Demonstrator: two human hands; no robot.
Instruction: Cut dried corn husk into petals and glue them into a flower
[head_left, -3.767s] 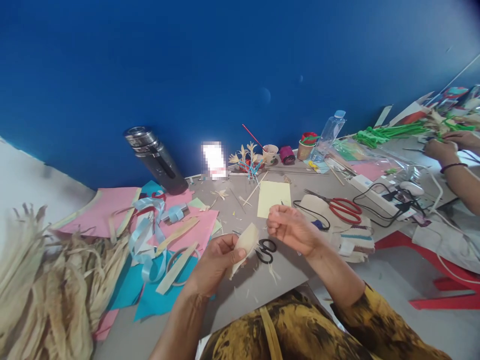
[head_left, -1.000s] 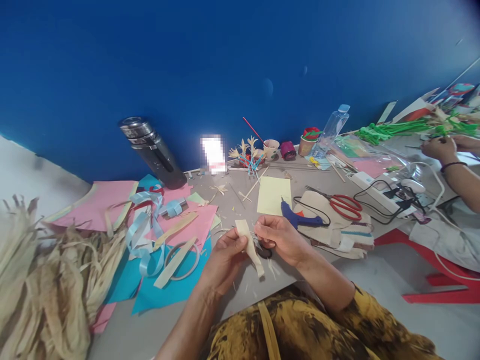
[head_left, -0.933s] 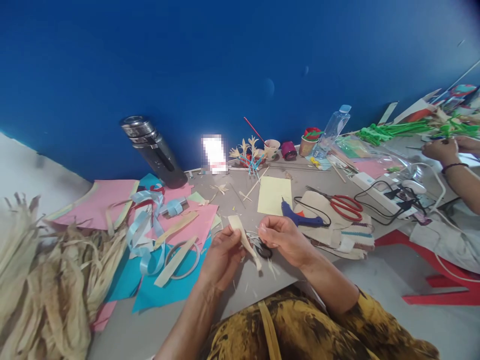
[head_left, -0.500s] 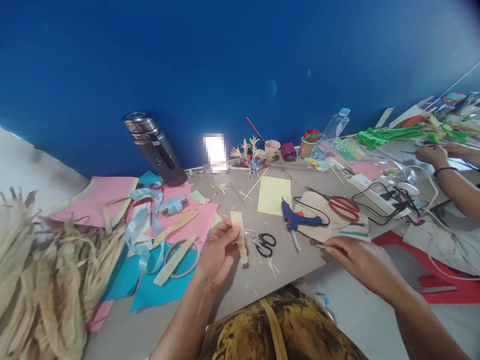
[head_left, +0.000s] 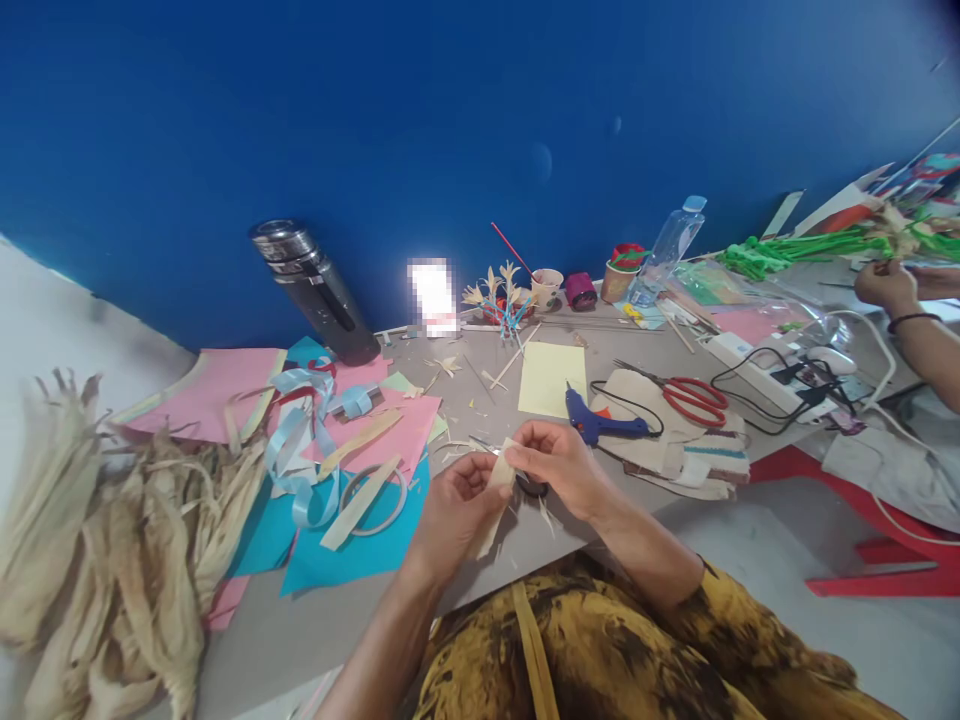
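Note:
Both hands meet over the front of the table. My left hand [head_left: 463,505] is closed, pinching a pale dried corn husk strip [head_left: 489,532] between thumb and fingers. The strip's top end is in a pinch of my right hand [head_left: 559,465]. Its lower end slants down toward me. Small black-handled scissors [head_left: 534,489] lie just behind and under the hands, mostly hidden. To the right of my right hand rests a blue glue gun [head_left: 604,424]. A yellow paper sheet [head_left: 551,375] lies beyond it. Husk scraps [head_left: 549,515] are scattered near my right wrist.
Left are a heap of dried husks [head_left: 112,570], blue ribbon [head_left: 281,450], a tape roll [head_left: 405,490] and a leaning flask [head_left: 322,295]. Husk flowers [head_left: 501,295] stand at the back. Right are a cloth glove [head_left: 637,395], red-handled scissors [head_left: 696,402], a power strip [head_left: 765,375] and a co-worker's hands [head_left: 892,290].
My right hand has left the cloth glove, moved left and taken hold of the strip's upper end. My left hand has shifted slightly right; the strip now tilts.

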